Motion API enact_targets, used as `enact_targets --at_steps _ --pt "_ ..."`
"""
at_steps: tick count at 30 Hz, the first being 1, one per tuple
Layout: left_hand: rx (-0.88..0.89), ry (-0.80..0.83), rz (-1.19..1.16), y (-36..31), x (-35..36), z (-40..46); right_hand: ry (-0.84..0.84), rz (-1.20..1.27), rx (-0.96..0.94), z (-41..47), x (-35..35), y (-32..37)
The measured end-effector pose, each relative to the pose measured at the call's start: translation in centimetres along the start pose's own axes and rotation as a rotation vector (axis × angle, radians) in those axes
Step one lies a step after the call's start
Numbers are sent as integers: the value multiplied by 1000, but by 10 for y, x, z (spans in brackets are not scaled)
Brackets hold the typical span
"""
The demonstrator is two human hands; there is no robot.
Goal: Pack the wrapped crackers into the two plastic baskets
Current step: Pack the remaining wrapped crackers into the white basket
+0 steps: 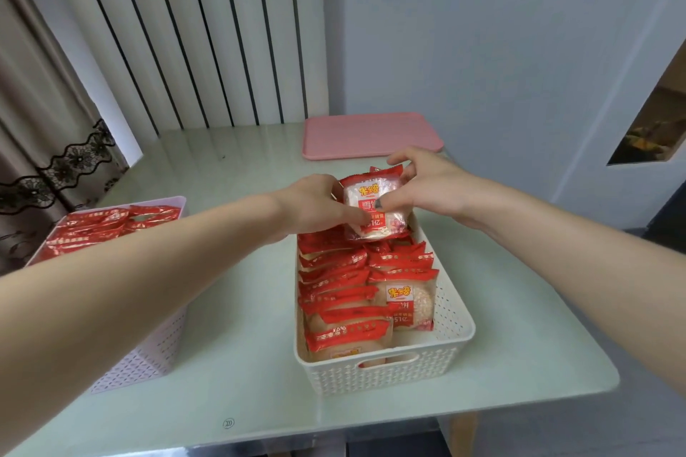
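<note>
Nearest, a white basket (386, 371) sits on the pale counter (241, 326), its rows of red wrapped crackers (334, 278) standing on edge. Both forearms stretch forward over it. At its far end the left hand (315, 206) and right hand (432, 187) together pinch one cracker packet (375, 208), tilted face-up. Left, a pink basket (148, 356) holds more packets. Beyond lies a pink lid (371, 135).

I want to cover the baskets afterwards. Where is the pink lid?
The pink lid lies flat on the table at its far edge, right of centre, just beyond the white basket and both hands.
</note>
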State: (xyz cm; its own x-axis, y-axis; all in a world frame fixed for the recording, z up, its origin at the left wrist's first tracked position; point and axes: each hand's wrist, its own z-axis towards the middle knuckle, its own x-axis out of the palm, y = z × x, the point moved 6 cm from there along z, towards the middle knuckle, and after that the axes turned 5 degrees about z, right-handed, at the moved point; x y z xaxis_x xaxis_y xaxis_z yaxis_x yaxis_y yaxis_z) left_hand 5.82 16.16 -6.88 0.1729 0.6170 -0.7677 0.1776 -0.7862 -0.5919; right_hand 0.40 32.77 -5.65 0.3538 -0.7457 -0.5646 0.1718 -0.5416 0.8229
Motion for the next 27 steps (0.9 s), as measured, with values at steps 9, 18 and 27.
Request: enact_targets --at_steps 9,18,27 --pt "258 -60 -150 -7 -9 -16 200 717 4 -30 -1 11" --pt "341 -39 -148 -13 -11 -33 94 545 -61 -42 -2 7" --pt "153 169 -583 1 -13 -30 79 620 -95 -48 -5 8"
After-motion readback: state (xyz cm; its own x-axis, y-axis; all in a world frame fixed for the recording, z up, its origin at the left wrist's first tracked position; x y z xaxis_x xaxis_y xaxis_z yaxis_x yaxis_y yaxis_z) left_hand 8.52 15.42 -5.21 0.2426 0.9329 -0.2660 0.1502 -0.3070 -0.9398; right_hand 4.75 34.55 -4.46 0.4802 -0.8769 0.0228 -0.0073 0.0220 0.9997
